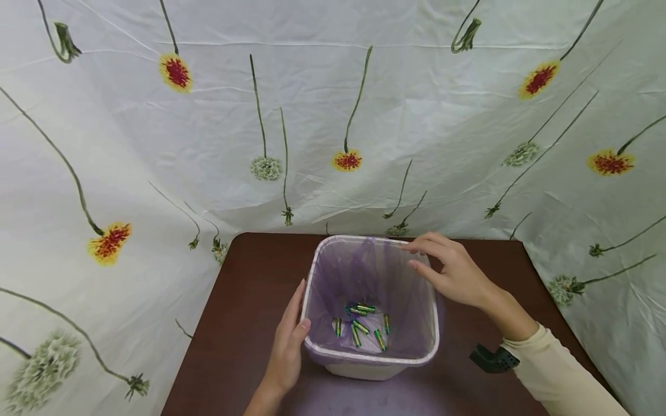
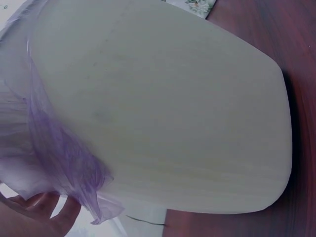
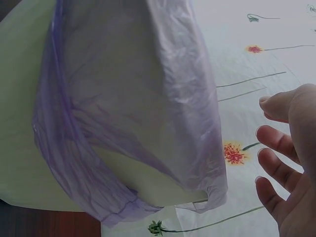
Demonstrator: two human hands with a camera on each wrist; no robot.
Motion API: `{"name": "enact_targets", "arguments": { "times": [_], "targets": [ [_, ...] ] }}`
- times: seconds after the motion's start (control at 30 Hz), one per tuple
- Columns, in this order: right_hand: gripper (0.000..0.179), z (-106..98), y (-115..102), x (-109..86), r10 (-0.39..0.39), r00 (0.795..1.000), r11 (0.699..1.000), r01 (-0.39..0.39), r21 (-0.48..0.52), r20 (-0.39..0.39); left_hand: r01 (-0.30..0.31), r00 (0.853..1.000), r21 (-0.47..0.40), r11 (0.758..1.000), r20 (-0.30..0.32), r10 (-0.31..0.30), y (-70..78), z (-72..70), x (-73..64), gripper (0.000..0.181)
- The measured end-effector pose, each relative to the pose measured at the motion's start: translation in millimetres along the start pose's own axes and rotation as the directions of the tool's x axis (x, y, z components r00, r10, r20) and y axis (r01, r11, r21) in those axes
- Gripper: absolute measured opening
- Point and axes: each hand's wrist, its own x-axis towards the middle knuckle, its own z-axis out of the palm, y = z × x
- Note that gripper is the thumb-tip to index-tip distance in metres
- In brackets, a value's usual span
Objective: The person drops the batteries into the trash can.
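A pale bin (image 1: pixel 364 371) stands on the table, lined with a thin purple bag (image 1: pixel 333 277) folded over its rim. Several green and gold batteries (image 1: pixel 360 327) lie scattered at the bottom. My left hand (image 1: pixel 288 341) rests against the bin's left side, its fingers extended along the outside and thumb at the rim. In the left wrist view, the fingers (image 2: pixel 66 212) show beside the bag's loose edge (image 2: pixel 74 163). Above the far right corner hovers my right hand (image 1: pixel 450 268). Its fingers (image 3: pixel 276 140) are loosely bent and apart from the bag in the right wrist view.
The dark reddish-brown table (image 1: pixel 250 271) extends around the bin. White cloth (image 1: pixel 312 104) printed with flowers hangs behind and at both sides. A black strap piece (image 1: pixel 494 359) sits at the right wrist, by the cream sleeve (image 1: pixel 557 370).
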Motion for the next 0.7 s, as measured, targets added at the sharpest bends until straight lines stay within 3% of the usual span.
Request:
{"name": "enact_targets", "arguments": {
  "times": [0.23, 0.43, 0.7],
  "targets": [
    [0.031, -4.6, -1.2, 0.3, 0.013, 1.0, 1.0, -0.013, -0.012, 0.018, -0.006, 1.0, 0.033, 0.999, 0.027, 0.005, -1.2, -3.7, 2.6, 0.061],
    [0.03, -11.1, -2.7, 0.9, 0.022, 0.999, 0.999, -0.021, -0.029, 0.028, -0.037, 0.999, 0.112, 0.993, 0.031, 0.034, -1.0, -9.2, 7.4, 0.061],
    [0.03, -16.2, 0.0, -4.0, 0.022, 0.999, 0.999, -0.021, -0.033, 0.029, -0.025, 0.999, 0.161, 0.987, 0.043, 0.018, -2.3, -20.8, 8.7, 0.062]
  ]
}}
